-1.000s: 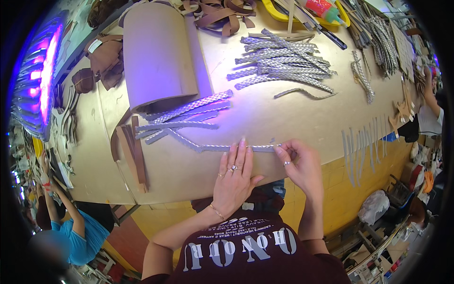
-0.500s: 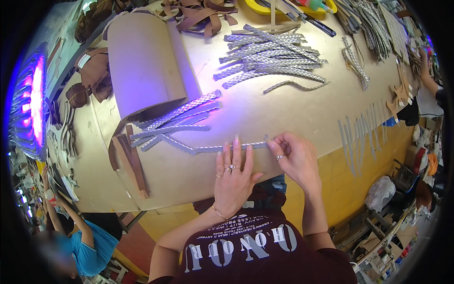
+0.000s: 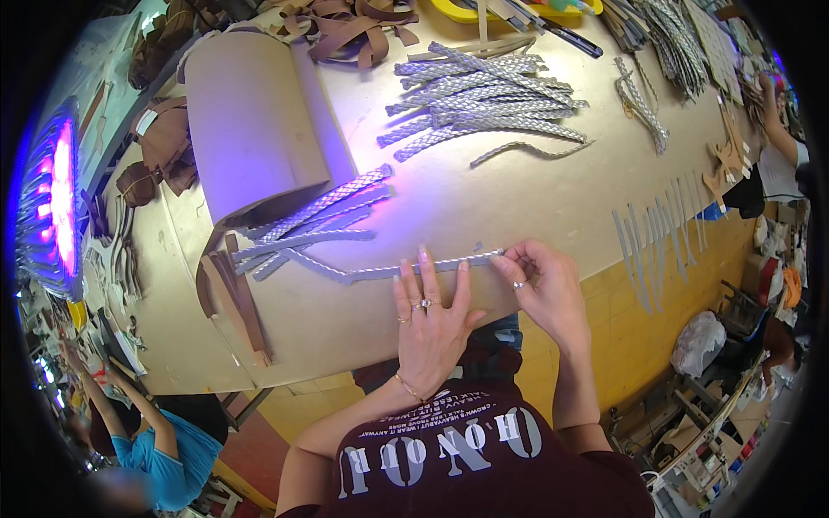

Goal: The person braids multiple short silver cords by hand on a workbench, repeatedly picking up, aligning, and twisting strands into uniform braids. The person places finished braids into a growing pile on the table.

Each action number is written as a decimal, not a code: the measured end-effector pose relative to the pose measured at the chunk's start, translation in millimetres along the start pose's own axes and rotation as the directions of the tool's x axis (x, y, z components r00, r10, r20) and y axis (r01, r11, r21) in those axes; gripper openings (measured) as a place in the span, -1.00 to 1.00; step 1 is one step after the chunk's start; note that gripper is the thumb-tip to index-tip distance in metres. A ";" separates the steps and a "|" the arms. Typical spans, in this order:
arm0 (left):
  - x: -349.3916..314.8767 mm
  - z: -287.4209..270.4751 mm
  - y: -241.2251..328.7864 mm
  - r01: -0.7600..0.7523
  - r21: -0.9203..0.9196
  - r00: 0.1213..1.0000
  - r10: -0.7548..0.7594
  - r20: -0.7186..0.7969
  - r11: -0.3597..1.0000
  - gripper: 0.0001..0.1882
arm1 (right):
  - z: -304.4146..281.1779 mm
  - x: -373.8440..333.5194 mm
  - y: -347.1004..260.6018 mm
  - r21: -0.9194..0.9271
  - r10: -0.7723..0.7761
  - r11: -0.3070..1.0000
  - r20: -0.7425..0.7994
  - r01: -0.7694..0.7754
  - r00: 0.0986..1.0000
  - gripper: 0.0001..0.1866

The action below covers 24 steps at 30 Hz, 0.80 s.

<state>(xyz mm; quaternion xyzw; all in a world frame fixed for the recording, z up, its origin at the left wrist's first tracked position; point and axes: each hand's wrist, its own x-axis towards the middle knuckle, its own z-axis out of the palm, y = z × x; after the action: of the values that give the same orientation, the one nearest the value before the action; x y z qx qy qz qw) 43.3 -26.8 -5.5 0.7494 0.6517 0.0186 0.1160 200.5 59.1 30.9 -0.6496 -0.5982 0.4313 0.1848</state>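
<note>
The right hand point(image 3: 546, 289) pinches the near end of a long silvery braided strip point(image 3: 406, 269) between thumb and fingertips; the left hand point(image 3: 432, 315) lies flat and open, fingers spread, pressing the same strip down onto the tan cardboard-covered worktable point(image 3: 535, 194); the strip runs leftward from the pinch across the near part of the table toward a small fan of similar grey braided strips point(image 3: 302, 229) beside a big roll of brown cardboard point(image 3: 250, 121); a larger heap of silver braided strips point(image 3: 484, 99) lies well apart at the far side. Against half a second ago, both hands keep the same hold, and the strip has stayed in the same place on the table.
</note>
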 end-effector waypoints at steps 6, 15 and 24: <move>0.6 -1.8 -0.2 -0.009 0.030 1.000 0.008 0.015 1.000 -0.27 | 6.6 -1.0 2.5 -0.039 0.016 0.999 -0.058 -0.018 0.998 -0.79; 0.1 -0.1 0.2 0.002 0.015 1.000 -0.003 0.014 1.000 -0.30 | 8.1 -0.2 1.8 -0.103 -0.029 0.994 -0.069 0.021 0.997 -0.80; 1.4 -1.3 3.7 0.020 -0.013 1.000 -0.019 0.011 1.000 -0.34 | 10.2 0.8 1.1 -0.131 -0.042 0.991 -0.092 0.029 0.995 -0.80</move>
<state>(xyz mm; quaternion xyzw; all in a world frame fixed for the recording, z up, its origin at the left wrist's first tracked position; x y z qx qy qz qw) 46.8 -25.7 -3.7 0.7422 0.6582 0.0179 0.1246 193.2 56.8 24.2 -0.6691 -0.6270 0.3571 0.1778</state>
